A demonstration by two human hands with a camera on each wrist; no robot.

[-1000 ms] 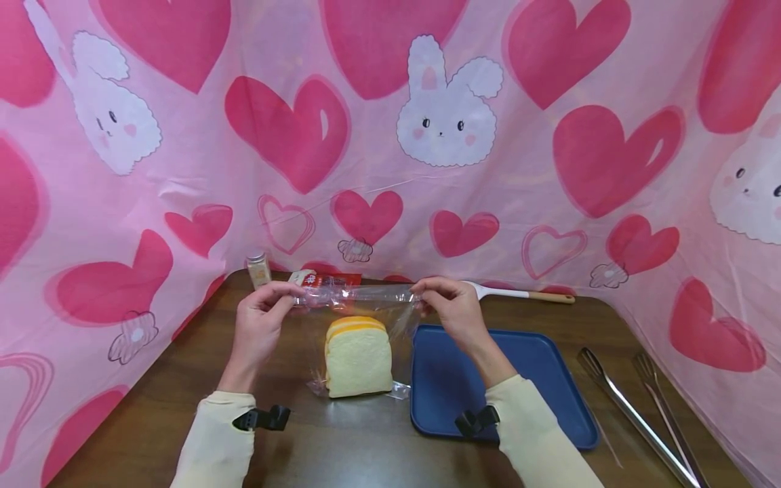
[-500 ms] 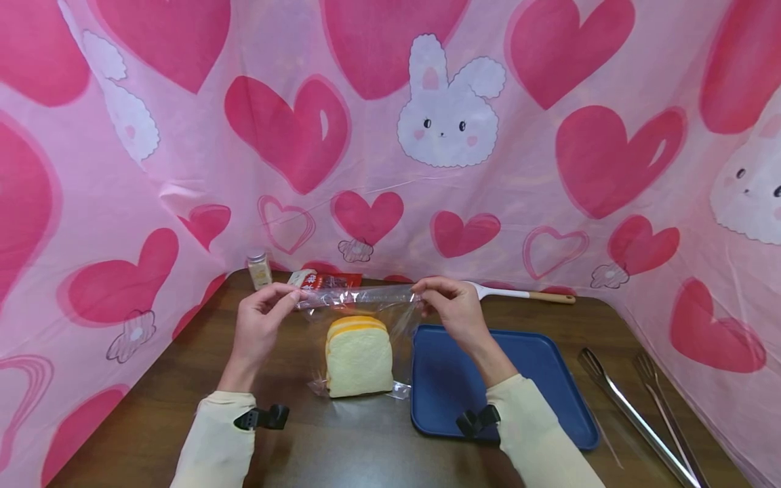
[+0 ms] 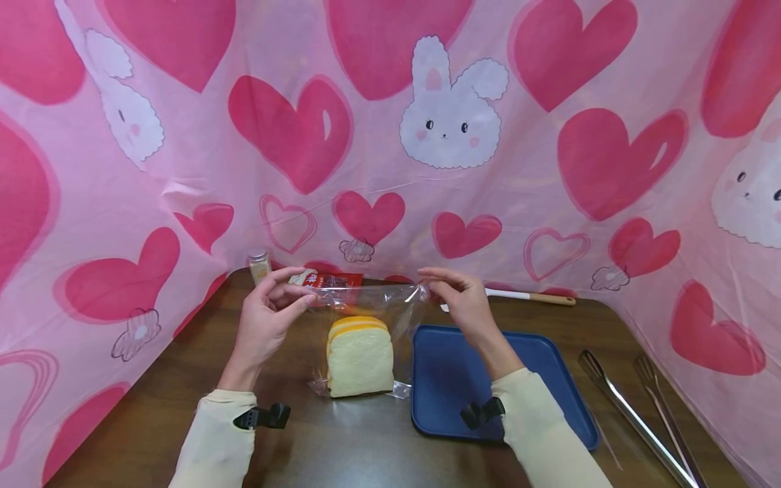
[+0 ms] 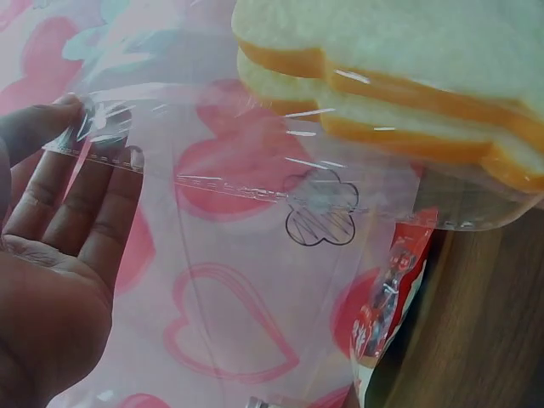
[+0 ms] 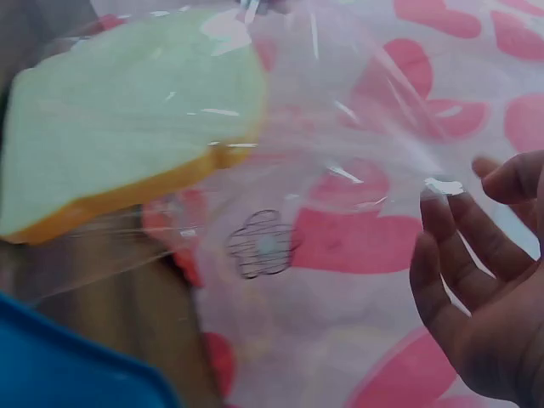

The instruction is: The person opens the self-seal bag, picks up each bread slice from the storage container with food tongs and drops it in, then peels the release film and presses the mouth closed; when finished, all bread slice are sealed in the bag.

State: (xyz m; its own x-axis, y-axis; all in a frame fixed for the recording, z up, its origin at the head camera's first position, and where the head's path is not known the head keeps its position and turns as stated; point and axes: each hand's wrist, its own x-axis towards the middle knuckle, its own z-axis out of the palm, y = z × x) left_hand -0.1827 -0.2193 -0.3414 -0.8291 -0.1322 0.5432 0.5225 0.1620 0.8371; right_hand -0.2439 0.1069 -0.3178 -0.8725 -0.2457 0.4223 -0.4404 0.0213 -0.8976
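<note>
Bread slices (image 3: 360,361) with orange crusts lie stacked inside a clear plastic bag (image 3: 403,312) on the table. Film glints across the bread (image 4: 399,51) in the left wrist view. My left hand (image 3: 264,322) pinches the left corner of the bag's upper edge between thumb and fingers. At the opposite corner, my right hand (image 3: 466,308) has its fingers spread. In the right wrist view, the bag's corner touches a fingertip (image 5: 435,202), with the thumb apart from it.
A blue tray (image 3: 488,386) lies right of the bag, with metal tongs (image 3: 634,413) beyond it. Behind stand a small shaker jar (image 3: 259,266) and a red packet (image 3: 332,280). A white utensil with a wooden handle (image 3: 549,298) lies behind the tray. Patterned pink cloth (image 3: 366,163) surrounds the table.
My right hand has moved slightly right and its fingers have spread from the bag's corner. My left hand has shifted slightly right, its fingers more raised. The bread has stayed put.
</note>
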